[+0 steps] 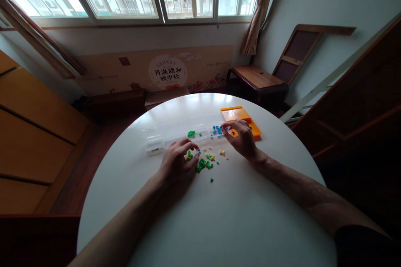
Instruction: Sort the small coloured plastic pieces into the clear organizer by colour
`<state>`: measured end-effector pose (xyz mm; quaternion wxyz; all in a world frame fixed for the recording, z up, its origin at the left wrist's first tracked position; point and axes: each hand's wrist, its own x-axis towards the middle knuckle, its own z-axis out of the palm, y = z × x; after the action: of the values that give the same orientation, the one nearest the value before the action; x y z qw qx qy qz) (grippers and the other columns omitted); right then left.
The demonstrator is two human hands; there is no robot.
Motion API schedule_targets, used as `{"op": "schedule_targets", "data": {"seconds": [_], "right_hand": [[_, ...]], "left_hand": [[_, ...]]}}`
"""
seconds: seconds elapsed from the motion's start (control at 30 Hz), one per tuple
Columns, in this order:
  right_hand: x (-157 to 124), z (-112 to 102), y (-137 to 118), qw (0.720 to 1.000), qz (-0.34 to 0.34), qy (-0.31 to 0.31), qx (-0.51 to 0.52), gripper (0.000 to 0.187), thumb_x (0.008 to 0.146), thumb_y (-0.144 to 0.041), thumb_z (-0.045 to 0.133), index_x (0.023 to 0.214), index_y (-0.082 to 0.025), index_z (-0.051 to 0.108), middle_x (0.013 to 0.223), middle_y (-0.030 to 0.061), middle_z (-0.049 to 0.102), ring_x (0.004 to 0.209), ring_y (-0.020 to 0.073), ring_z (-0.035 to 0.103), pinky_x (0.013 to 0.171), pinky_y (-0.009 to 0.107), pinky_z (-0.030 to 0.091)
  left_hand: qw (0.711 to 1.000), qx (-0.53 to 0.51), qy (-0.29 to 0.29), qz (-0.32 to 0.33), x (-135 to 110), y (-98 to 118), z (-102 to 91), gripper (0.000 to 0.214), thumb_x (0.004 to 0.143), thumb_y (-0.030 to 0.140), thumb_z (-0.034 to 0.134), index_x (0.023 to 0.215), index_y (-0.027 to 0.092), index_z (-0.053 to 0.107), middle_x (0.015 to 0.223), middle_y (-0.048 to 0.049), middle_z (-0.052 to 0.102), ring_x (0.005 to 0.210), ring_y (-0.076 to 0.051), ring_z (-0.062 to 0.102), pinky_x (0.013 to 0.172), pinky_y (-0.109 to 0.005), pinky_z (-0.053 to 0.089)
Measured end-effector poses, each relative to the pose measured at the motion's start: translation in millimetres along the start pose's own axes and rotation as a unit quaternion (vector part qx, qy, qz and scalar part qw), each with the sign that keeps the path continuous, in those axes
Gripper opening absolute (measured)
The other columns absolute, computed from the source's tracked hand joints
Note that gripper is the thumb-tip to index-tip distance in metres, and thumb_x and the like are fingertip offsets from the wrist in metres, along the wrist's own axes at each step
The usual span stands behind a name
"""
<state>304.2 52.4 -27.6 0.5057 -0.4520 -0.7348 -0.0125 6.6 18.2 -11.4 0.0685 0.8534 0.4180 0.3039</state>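
Observation:
My left hand (181,157) is curled low over the white table, a small blue brick (199,151) between its thumb and index fingertips. Green bricks (203,164) and small yellow bricks (210,157) lie loose beside it. My right hand (242,137) hovers at the right end of a clear plastic box (169,141), over a compartment with several blue bricks (216,130). Its thumb and index finger are pinched close together; anything between them is too small to make out. Another compartment of the box holds green bricks (191,134).
Behind my right hand, an orange case (256,130) with a translucent lid (235,113) rests on the round white table (238,217). A single green brick (211,180) lies nearer me. Beyond the table stand a wooden chair (258,77) and a printed cardboard panel (206,66) under the window.

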Motion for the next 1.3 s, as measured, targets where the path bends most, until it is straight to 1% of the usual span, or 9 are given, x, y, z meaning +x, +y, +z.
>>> {"op": "schedule_targets", "data": {"seconds": [0.13,0.27,0.43,0.53,0.77,0.87,1.03,1.2,1.3], "right_hand": [[-2.0,2.4,10.1,0.999,0.047,-0.006,-0.018,0.011,0.101,-0.031,0.076,0.110,-0.025,0.080,0.094,0.0037,0.082,0.088,0.0275,0.075,0.098,0.048,0.055],[-3.9,1.8,4.9,0.999,0.028,-0.032,0.007,0.010,0.101,-0.027,0.074,0.109,-0.025,0.078,0.098,0.0039,0.082,0.089,0.0265,0.075,0.099,0.047,0.055],[-4.0,-0.4,-5.7,0.997,-0.015,-0.075,0.018,0.008,0.100,-0.023,0.072,0.106,-0.025,0.076,0.093,0.0030,0.080,0.091,0.0261,0.074,0.100,0.046,0.055],[-4.5,-1.2,-10.9,0.992,-0.061,-0.100,0.045,0.010,0.101,-0.022,0.071,0.109,-0.026,0.075,0.099,0.0032,0.081,0.097,0.0258,0.074,0.104,0.046,0.055],[-6.2,1.6,-24.1,0.962,-0.182,-0.184,0.091,0.007,0.103,-0.033,0.078,0.108,-0.029,0.074,0.105,0.0017,0.083,0.097,0.0234,0.076,0.107,0.046,0.056],[-6.2,3.5,-26.0,0.957,-0.198,-0.189,0.095,0.011,0.103,-0.038,0.080,0.107,-0.029,0.074,0.102,0.0008,0.084,0.095,0.0224,0.077,0.111,0.046,0.054],[-6.4,4.1,-24.2,0.956,-0.202,-0.194,0.087,0.009,0.107,-0.037,0.075,0.106,-0.029,0.075,0.099,0.0001,0.084,0.092,0.0208,0.077,0.111,0.046,0.055],[-6.0,3.0,-25.3,0.953,-0.223,-0.184,0.093,0.003,0.108,-0.030,0.072,0.106,-0.028,0.074,0.098,-0.0008,0.083,0.090,0.0194,0.077,0.111,0.045,0.055],[-5.2,1.6,-26.3,0.961,-0.206,-0.162,0.094,0.003,0.106,-0.028,0.073,0.104,-0.028,0.074,0.097,-0.0014,0.083,0.089,0.0194,0.076,0.109,0.044,0.055]], "left_hand": [[1.000,0.002,-0.007,0.009,-0.5,0.0,1.2,0.009,0.097,0.032,0.074,0.101,0.026,0.079,0.107,-0.0042,0.077,0.093,-0.022,0.072,0.095,-0.039,0.054],[1.000,0.017,-0.011,0.018,-1.3,-3.4,2.2,0.012,0.101,0.034,0.072,0.103,0.028,0.081,0.109,-0.0039,0.077,0.094,-0.022,0.072,0.092,-0.038,0.053],[0.999,0.014,-0.024,0.029,-1.3,-7.4,5.6,0.016,0.105,0.036,0.068,0.100,0.027,0.081,0.106,-0.0042,0.077,0.093,-0.021,0.072,0.091,-0.038,0.053],[0.999,0.016,-0.022,0.038,-0.3,-7.7,6.7,0.019,0.107,0.036,0.065,0.099,0.025,0.078,0.104,-0.0049,0.077,0.093,-0.021,0.073,0.091,-0.037,0.053],[0.996,-0.075,0.033,0.034,3.5,0.5,6.2,0.016,0.109,0.034,0.067,0.101,0.024,0.077,0.108,-0.0065,0.075,0.094,-0.020,0.073,0.091,-0.037,0.056],[0.993,-0.106,0.041,0.030,3.6,8.2,8.9,0.015,0.109,0.032,0.067,0.104,0.023,0.077,0.108,-0.0076,0.074,0.089,-0.019,0.071,0.087,-0.036,0.058],[0.991,-0.122,0.033,0.043,2.1,16.6,15.1,0.011,0.108,0.031,0.070,0.103,0.023,0.076,0.104,-0.0060,0.074,0.093,-0.020,0.072,0.088,-0.035,0.057],[0.991,-0.120,0.035,0.047,1.6,16.9,16.4,0.011,0.108,0.033,0.071,0.105,0.024,0.077,0.103,-0.0056,0.075,0.092,-0.020,0.073,0.089,-0.035,0.056],[0.994,-0.093,0.043,0.036,1.5,13.8,13.9,0.010,0.107,0.030,0.070,0.105,0.024,0.078,0.106,-0.0057,0.076,0.095,-0.020,0.073,0.090,-0.036,0.056]]}}
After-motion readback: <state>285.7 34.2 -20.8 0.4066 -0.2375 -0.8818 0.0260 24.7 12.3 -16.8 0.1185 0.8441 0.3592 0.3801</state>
